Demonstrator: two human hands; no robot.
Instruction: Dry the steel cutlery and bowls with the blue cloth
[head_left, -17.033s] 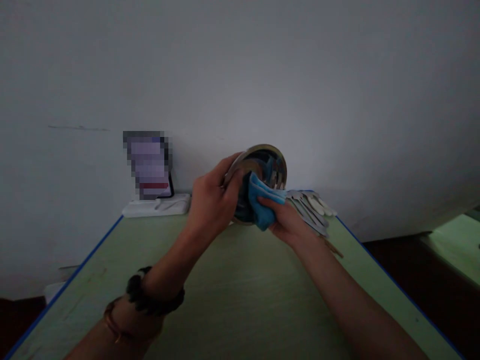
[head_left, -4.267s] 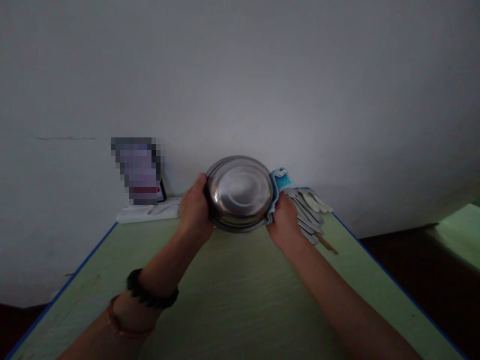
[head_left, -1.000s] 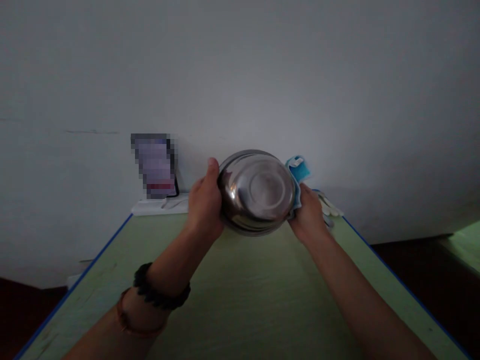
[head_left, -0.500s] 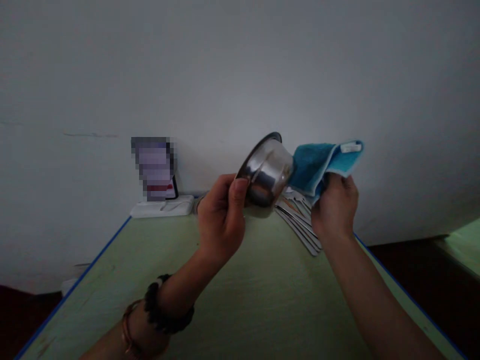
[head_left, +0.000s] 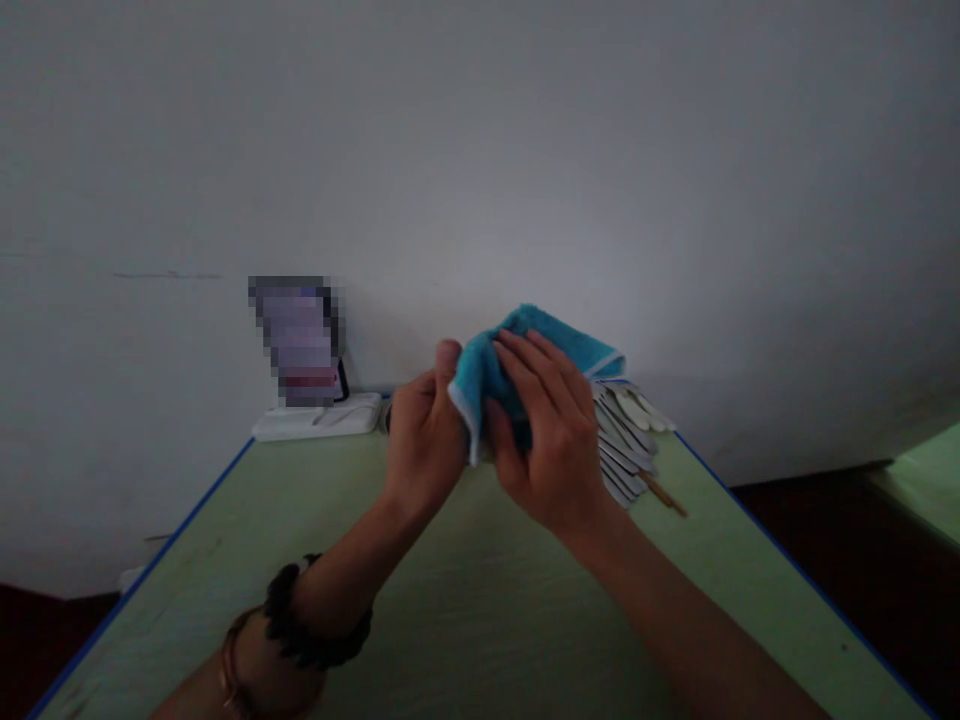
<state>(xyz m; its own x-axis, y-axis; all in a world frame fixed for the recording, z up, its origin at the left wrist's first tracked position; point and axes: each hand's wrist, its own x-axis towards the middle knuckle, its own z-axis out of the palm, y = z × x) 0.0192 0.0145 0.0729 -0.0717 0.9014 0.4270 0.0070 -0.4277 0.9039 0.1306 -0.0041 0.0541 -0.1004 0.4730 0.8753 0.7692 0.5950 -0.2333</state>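
A blue cloth (head_left: pixel 570 338) with a white edge is draped over and around what my left hand (head_left: pixel 424 440) grips, hiding the steel bowl seen there a moment earlier. My left hand is closed with its thumb up, and the cloth's edge touches it. Pressed onto the cloth from the right is my right hand (head_left: pixel 551 450), its fingers curved over the fabric and its thumb below. Beyond the right hand, a fanned row of metal cutlery (head_left: pixel 619 450) lies on the table.
The pale green table (head_left: pixel 450 610) has blue edges and stands against a grey wall (head_left: pixel 480 150). At the back left, a phone with a blurred screen (head_left: pixel 304 340) leans above a white tray (head_left: pixel 319 417). Brown wooden sticks (head_left: pixel 664 495) lie by the cutlery.
My right hand has moved left with the cloth and brought it against the bowl, which is now covered. The left hand has turned slightly, and more cutlery shows at the right.
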